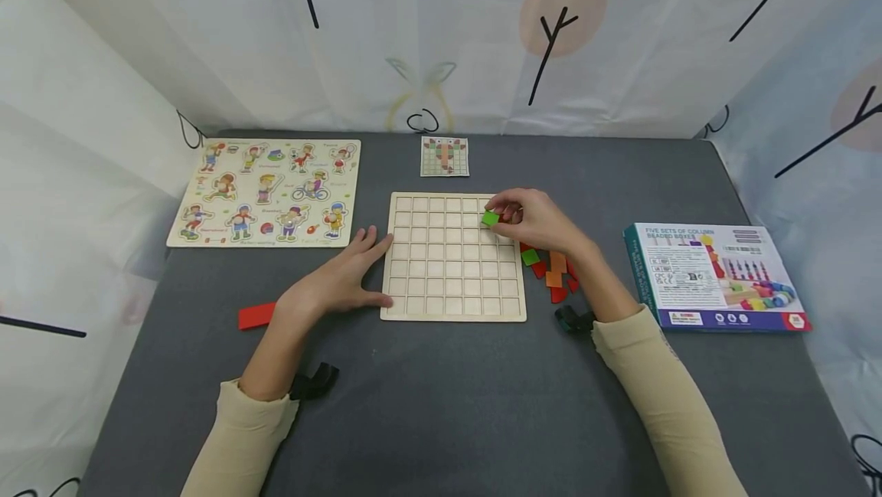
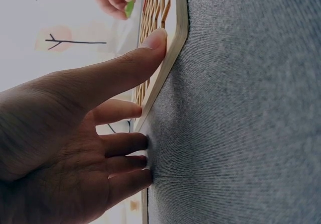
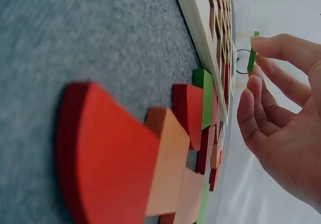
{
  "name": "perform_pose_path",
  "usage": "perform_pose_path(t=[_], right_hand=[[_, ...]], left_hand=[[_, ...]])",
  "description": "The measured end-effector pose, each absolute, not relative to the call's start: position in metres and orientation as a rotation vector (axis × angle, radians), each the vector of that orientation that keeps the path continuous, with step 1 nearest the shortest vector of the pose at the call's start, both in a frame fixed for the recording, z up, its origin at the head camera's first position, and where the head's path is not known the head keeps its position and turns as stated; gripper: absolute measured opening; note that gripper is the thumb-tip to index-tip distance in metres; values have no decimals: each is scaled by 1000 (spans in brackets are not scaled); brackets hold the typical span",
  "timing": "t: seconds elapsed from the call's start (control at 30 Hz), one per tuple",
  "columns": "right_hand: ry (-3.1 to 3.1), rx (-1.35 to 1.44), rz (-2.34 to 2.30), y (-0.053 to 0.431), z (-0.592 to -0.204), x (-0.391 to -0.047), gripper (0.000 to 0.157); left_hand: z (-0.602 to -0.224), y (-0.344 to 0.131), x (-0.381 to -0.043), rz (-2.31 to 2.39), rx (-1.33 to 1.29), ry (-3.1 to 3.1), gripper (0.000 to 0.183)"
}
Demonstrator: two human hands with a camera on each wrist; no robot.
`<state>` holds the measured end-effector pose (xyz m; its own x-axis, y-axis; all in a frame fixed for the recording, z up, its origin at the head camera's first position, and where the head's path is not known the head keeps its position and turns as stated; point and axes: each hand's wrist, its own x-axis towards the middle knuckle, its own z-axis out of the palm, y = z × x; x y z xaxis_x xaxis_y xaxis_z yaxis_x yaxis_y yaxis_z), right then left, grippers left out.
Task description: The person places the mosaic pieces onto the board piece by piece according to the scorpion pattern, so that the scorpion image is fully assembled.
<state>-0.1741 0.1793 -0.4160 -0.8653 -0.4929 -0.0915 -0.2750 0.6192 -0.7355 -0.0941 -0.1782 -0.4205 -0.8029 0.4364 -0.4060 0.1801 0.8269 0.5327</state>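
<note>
A pale wooden grid board (image 1: 448,314) lies flat on the table. My left hand (image 1: 342,276) rests at its left edge, thumb and index finger touching the rim and the other fingers spread. Above the board's upper right corner, my right hand (image 1: 537,220) pinches a green square tile (image 1: 490,218) between thumb and fingertips. The right wrist view has that tile (image 3: 253,51) held on edge, clear of the board. Beside the board's right edge lie several loose pieces, among them a red piece (image 3: 110,153), an orange piece (image 3: 170,163) and another green tile (image 1: 530,257).
Behind the board lies a small pattern card (image 1: 445,168). A picture board (image 1: 276,194) of cartoon children is at the back left, a red block (image 1: 256,316) near my left forearm. To the right sits a boxed bead toy (image 1: 717,275).
</note>
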Motion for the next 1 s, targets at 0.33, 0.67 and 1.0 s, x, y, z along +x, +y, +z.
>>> perform_pose_path(t=[0.33, 0.67, 1.0], right_hand=[[2611, -689, -911, 170, -418, -181, 31], [2619, -694, -892, 168, -420, -183, 28], [2623, -610, -983, 190, -415, -185, 30]], left_hand=[[-421, -178, -94, 642, 445, 2480, 111], [-420, -179, -93, 642, 441, 2483, 111], [-420, -178, -94, 648, 442, 2480, 111]])
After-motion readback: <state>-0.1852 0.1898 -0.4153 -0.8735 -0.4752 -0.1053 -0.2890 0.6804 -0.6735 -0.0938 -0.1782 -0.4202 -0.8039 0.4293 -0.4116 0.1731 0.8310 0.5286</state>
